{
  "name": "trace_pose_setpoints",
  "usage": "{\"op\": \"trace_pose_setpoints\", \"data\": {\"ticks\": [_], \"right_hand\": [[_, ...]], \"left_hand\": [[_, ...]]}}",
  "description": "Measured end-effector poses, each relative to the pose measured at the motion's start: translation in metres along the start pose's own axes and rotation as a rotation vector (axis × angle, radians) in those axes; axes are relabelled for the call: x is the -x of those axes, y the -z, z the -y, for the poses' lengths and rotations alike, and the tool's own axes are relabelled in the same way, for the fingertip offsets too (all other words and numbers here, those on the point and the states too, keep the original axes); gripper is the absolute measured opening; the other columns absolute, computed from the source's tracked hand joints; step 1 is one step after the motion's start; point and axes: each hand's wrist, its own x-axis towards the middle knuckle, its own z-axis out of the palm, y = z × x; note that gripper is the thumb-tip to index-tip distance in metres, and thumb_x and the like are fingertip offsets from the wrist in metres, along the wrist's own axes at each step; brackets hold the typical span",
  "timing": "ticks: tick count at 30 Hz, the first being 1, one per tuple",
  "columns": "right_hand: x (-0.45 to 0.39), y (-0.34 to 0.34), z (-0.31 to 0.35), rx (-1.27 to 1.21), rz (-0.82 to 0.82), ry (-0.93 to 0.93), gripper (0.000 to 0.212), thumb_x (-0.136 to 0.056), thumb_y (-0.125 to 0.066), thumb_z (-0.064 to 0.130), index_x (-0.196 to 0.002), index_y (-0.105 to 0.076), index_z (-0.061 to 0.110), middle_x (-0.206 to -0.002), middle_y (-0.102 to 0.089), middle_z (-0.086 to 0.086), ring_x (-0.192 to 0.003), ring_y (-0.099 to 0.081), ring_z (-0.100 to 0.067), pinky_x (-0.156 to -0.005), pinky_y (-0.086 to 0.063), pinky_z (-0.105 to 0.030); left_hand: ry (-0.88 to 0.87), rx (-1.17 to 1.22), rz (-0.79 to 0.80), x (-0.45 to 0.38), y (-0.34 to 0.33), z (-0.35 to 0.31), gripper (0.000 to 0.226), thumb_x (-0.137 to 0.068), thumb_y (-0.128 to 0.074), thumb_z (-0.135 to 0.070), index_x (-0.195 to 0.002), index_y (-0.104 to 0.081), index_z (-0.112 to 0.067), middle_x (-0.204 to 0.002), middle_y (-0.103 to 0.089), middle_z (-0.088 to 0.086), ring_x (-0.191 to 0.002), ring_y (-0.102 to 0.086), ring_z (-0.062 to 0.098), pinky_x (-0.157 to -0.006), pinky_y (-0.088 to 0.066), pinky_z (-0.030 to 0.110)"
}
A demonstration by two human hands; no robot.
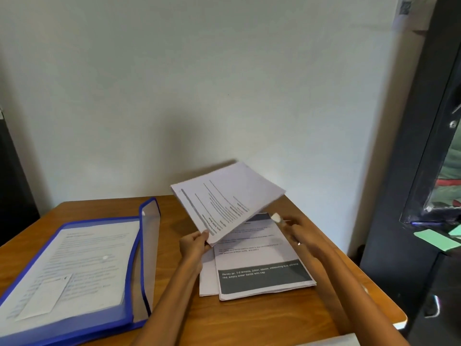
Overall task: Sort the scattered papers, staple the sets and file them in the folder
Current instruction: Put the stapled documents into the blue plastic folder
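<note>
Papers [228, 199] are tilting up above the wooden surface [249, 318], the left hand [193, 243] pinching their near corner. Just right, the right hand [298, 234] is gripping a small white object [276, 217] over the stack [262, 265] lying flat. Well left, the blue folder [74, 270] is lying open, holding sheets.

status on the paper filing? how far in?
Partway. Done: the blue folder already holds printed sheets. In hand: the left hand lifts a set of papers off the pile; the right hand holds a small white-tipped object. Left: that pile on the table.
</note>
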Motion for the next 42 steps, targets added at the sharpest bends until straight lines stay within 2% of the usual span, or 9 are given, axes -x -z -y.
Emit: {"op": "trace_pose_setpoints", "data": {"ticks": [4,7,12,16,24,31,34,39,42], "right_hand": [[0.014,-0.027,0.018,-0.197,0.400,-0.214,0.022,-0.093,-0.049,0.002,-0.113,-0.056,0.009,-0.101,-0.060,-0.008,-0.083,-0.057,-0.016,-0.065,-0.048,-0.024],[0.017,-0.051,0.024,-0.329,0.484,-0.230,0.020,-0.092,-0.051,0.004,-0.110,-0.061,0.007,-0.098,-0.062,-0.009,-0.082,-0.060,-0.016,-0.062,-0.049,-0.024],[0.021,-0.074,0.034,-0.441,0.461,-0.206,0.018,-0.091,-0.056,0.008,-0.106,-0.065,0.007,-0.096,-0.063,-0.009,-0.083,-0.060,-0.018,-0.064,-0.051,-0.026],[0.025,-0.085,0.034,-0.553,0.410,-0.235,0.022,-0.091,-0.055,0.008,-0.111,-0.063,0.004,-0.096,-0.062,-0.008,-0.081,-0.060,-0.017,-0.060,-0.050,-0.024],[0.038,-0.103,0.028,-0.558,0.384,-0.288,0.023,-0.089,-0.060,0.015,-0.109,-0.066,0.005,-0.098,-0.067,-0.010,-0.079,-0.062,-0.019,-0.063,-0.052,-0.027],[0.040,-0.112,0.025,-0.583,0.339,-0.282,0.018,-0.088,-0.061,0.013,-0.103,-0.068,0.006,-0.104,-0.068,-0.014,-0.085,-0.064,-0.021,-0.071,-0.055,-0.031],[0.040,-0.111,0.026,-0.570,0.337,-0.271,0.016,-0.088,-0.061,0.012,-0.100,-0.069,0.007,-0.100,-0.069,-0.013,-0.087,-0.064,-0.022,-0.075,-0.054,-0.034],[0.041,-0.110,0.027,-0.570,0.318,-0.260,0.014,-0.089,-0.060,0.010,-0.098,-0.069,0.007,-0.090,-0.069,-0.010,-0.083,-0.064,-0.021,-0.073,-0.054,-0.032],[0.042,-0.111,0.026,-0.553,0.288,-0.253,0.012,-0.089,-0.060,0.010,-0.094,-0.070,0.008,-0.087,-0.070,-0.009,-0.080,-0.064,-0.020,-0.070,-0.054,-0.030]], "left_hand": [[-0.119,0.030,0.006,0.007,-0.009,-0.001,0.020,-0.090,-0.057,-0.004,-0.107,-0.062,0.006,-0.105,-0.065,0.017,-0.088,-0.063,0.025,-0.055,-0.057,0.020],[-0.252,-0.039,-0.004,0.013,-0.012,-0.002,0.020,-0.090,-0.057,-0.006,-0.106,-0.064,0.004,-0.106,-0.066,0.018,-0.087,-0.065,0.025,-0.061,-0.058,0.025],[-0.395,-0.129,-0.015,0.023,-0.012,0.001,0.015,-0.090,-0.058,-0.009,-0.098,-0.067,0.000,-0.103,-0.068,0.018,-0.090,-0.067,0.027,-0.070,-0.058,0.038],[-0.350,-0.076,-0.045,0.023,-0.011,0.004,0.014,-0.090,-0.057,-0.007,-0.098,-0.067,0.001,-0.104,-0.068,0.019,-0.087,-0.067,0.027,-0.072,-0.057,0.042],[-0.211,0.028,-0.103,0.029,-0.012,0.018,0.018,-0.090,-0.057,-0.006,-0.102,-0.065,0.004,-0.106,-0.067,0.019,-0.094,-0.067,0.028,-0.070,-0.057,0.032],[-0.228,0.084,-0.101,0.035,-0.010,0.015,0.018,-0.090,-0.056,-0.006,-0.104,-0.064,0.002,-0.106,-0.067,0.018,-0.091,-0.065,0.022,-0.055,-0.054,0.015],[-0.231,0.074,-0.099,0.035,-0.011,0.014,0.018,-0.091,-0.056,-0.007,-0.104,-0.064,0.002,-0.108,-0.066,0.018,-0.095,-0.066,0.025,-0.054,-0.054,0.014],[-0.186,0.107,-0.116,0.036,-0.014,0.012,0.020,-0.091,-0.056,-0.006,-0.107,-0.063,0.002,-0.109,-0.066,0.017,-0.087,-0.063,0.018,-0.051,-0.052,0.011],[-0.145,0.140,-0.124,0.038,-0.017,0.013,0.022,-0.091,-0.056,-0.005,-0.109,-0.063,0.003,-0.111,-0.065,0.017,-0.095,-0.064,0.024,-0.052,-0.053,0.012]]}}
